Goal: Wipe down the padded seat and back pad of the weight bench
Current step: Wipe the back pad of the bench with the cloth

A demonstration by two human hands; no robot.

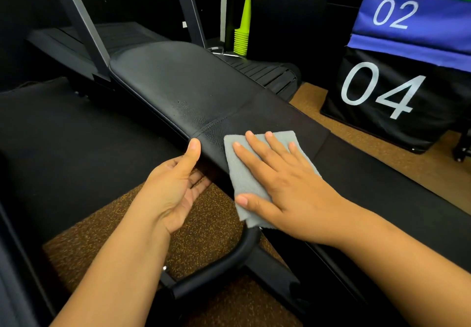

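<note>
Two hands — right hand (pixel 285 186) flat on cloth (pixel 242 174), left hand (pixel 175 186) gripping seat (pixel 267 123) edge.

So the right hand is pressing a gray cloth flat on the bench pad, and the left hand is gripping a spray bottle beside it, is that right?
Not quite. The left hand holds no spray bottle; in the head view it grips the near edge of the bench pad, thumb on top. The rest stands: the right hand presses the gray cloth flat on the pad.
</note>
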